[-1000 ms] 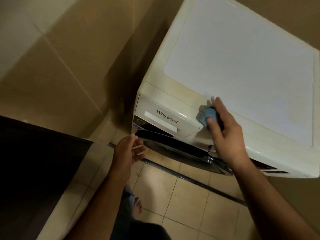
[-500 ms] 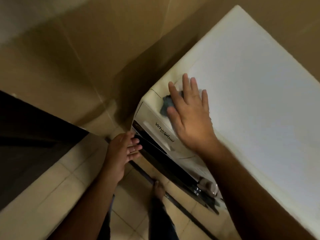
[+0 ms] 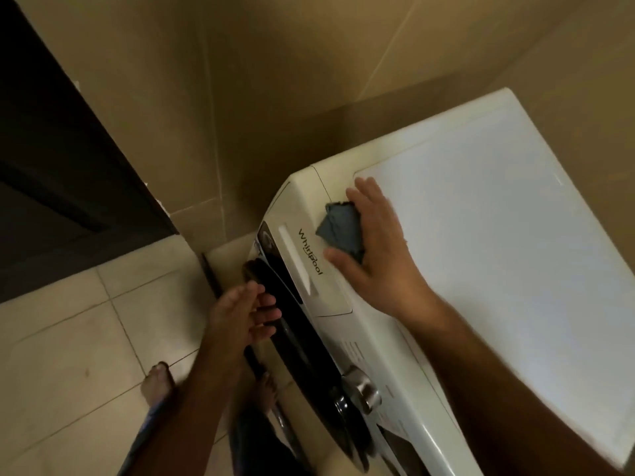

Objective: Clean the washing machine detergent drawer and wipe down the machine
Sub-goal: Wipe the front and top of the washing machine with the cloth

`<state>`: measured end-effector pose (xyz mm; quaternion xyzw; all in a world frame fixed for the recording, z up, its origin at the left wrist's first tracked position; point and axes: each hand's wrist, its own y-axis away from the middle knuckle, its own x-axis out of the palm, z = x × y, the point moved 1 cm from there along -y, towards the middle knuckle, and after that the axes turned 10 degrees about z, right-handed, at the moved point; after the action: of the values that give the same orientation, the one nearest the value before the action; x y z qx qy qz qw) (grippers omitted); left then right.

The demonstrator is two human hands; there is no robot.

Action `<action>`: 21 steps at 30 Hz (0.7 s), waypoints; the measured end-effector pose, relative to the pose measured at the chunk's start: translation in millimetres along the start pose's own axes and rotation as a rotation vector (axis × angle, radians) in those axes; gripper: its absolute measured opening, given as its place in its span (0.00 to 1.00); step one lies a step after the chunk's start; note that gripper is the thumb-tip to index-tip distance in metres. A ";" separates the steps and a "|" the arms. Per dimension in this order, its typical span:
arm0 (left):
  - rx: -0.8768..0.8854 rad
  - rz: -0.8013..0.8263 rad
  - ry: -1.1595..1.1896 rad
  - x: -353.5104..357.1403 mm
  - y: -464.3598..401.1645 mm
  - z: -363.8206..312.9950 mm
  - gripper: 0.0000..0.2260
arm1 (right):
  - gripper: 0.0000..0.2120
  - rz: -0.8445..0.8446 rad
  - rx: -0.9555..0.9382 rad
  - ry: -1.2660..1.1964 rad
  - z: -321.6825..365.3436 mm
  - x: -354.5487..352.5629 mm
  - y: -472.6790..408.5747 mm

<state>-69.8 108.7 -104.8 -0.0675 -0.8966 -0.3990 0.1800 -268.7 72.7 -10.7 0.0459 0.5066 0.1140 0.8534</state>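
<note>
Tiled laundry corner, beige floor and walls: the wipe-down step is in hand.

Nearest, the left hand (image 3: 245,312) hangs idle before the dark door, fingers loosely spread, holding nothing. Beyond it the right hand (image 3: 376,245) presses the blue cloth (image 3: 340,228) on the front top edge of the washing machine (image 3: 498,252), fingers flat and apart, just above the shut detergent drawer (image 3: 309,266). Likely next: a firm, even sweep across the lid.

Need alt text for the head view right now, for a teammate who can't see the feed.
The right hand presses a blue-grey cloth flat on the front top edge of a white Whirlpool washing machine, just above its closed detergent drawer. The left hand hovers open by the machine's dark front, over a tiled floor.
</note>
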 end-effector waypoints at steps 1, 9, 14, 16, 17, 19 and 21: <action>0.025 -0.005 0.002 -4.0 1.6 -0.3 0.09 | 0.26 -0.088 -0.044 -0.078 1.1 1.2 7.0; 0.055 -0.025 0.009 -17.0 4.1 -3.1 0.10 | 0.07 -0.337 0.158 -0.415 3.6 -39.8 24.2; 0.071 -0.001 0.014 -4.9 6.7 -7.4 0.10 | 0.17 -0.258 0.191 -0.463 14.8 -82.4 12.1; 0.074 0.001 0.017 -2.4 6.7 -7.6 0.10 | 0.18 -0.218 0.211 -0.516 16.8 -90.3 16.2; 0.072 0.002 0.019 -0.8 6.5 -7.1 0.10 | 0.17 -0.192 0.238 -0.546 18.1 -92.9 19.9; 0.066 0.003 0.017 2.5 5.4 -5.6 0.10 | 0.10 -0.103 0.318 -0.539 14.9 -93.5 27.0; 0.055 0.002 0.005 5.2 4.4 -2.3 0.10 | 0.08 -0.001 0.421 -0.480 9.3 -93.1 33.5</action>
<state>-72.8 109.9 -98.4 -0.0623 -0.9068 -0.3740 0.1844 -308.4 83.1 79.8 0.2466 0.3035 -0.0079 0.9203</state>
